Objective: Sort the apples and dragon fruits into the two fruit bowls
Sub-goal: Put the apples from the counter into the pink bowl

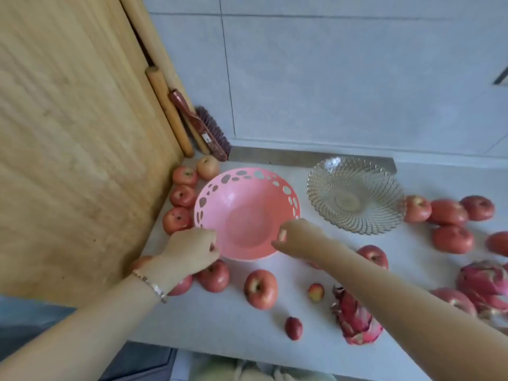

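A pink plastic bowl [247, 210] with cut-out holes sits empty on the white counter. My left hand [192, 250] grips its near left rim. My right hand [295, 237] grips its near right rim. To the right stands an empty clear glass bowl [354, 193]. Red apples lie all around: several left of the pink bowl [182, 195], some in front [260, 288], several at the right [450, 239]. One dragon fruit [354, 317] lies near the front edge, partly under my right forearm. Another dragon fruit [483, 281] lies at the far right.
A big wooden board [77, 138] leans at the left, with rolling pins [169, 111] and a brush [206, 130] in the corner behind the apples. Two small red fruits [293, 328] lie near the counter's front edge. Grey tiled wall behind.
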### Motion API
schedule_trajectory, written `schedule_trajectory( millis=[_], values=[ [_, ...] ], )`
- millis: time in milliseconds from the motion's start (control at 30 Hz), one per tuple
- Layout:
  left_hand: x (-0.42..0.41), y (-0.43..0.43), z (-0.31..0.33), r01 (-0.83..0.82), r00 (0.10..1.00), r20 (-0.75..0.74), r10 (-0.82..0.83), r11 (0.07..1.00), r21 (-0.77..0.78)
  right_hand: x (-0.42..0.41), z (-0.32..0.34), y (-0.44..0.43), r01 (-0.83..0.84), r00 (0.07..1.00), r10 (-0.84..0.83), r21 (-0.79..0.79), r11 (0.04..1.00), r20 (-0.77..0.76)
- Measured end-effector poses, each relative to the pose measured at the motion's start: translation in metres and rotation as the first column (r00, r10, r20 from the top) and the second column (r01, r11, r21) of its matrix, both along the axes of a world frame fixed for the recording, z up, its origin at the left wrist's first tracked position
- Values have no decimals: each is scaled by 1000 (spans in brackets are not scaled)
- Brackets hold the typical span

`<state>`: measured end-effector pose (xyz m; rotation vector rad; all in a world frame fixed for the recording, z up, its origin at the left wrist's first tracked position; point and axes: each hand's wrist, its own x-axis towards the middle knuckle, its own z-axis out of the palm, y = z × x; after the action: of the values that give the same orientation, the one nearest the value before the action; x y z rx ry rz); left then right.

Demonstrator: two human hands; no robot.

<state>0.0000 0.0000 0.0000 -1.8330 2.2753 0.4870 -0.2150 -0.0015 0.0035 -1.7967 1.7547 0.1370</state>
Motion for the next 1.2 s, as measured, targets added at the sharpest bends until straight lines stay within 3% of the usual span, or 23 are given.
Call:
schedule_trajectory(
  millis=[67,167,267,467,600,800,900,967,1067,1200],
  values=[
    [3,8,-12,95,991,96,-94,995,-5,8,-5,5,-25,993,37,100,995,-114],
    [12,17,-39,244,945,212,-248,969,46,22,-16,23,6,989,47,348,938,-142],
    [21,13,-61,360,893,239,-381,924,127,35,-43,35,181,976,-111,413,893,-187],
    [13,12,-90,432,825,283,-489,869,242,68,-89,55,492,858,-514,260,831,20],
    [9,9,-87,439,825,250,-507,853,283,70,-91,61,573,798,-601,259,778,41],
    [-2,11,-39,460,887,-121,-446,831,313,35,-41,60,499,862,-507,239,833,-31],
    [-9,-6,-7,378,899,-338,-280,884,273,15,-4,45,493,860,-508,171,853,51],
    [-13,-22,4,293,899,-391,-197,934,203,5,10,28,518,840,-524,78,852,141],
    [-17,-52,-1,185,951,-262,-166,981,50,0,10,-3,517,830,-494,-25,856,260],
    [-22,-91,-27,171,985,-7,-171,985,-13,15,-12,-48,326,935,-298,-132,936,193]
  ],
)
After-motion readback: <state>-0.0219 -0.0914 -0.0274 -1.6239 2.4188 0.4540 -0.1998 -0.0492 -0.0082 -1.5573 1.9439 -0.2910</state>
